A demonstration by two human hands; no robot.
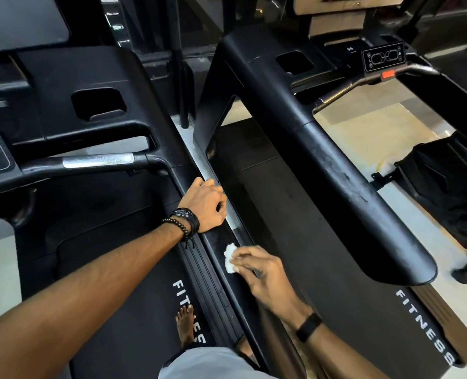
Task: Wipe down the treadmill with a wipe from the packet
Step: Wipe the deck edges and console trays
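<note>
Treadmill, right of a second machine, with black side rail (nearest the person). Left hand rests on that rail, fingers loosely curled, holding nothing. Right hand pinches a crumpled white wipe against the rail.

Indoor gym, two black treadmills side by side with FITNESS lettering on the belts, button consoles, metal handlebar, red safety stop, pale smooth floor, barefoot person standing on one belt
</note>
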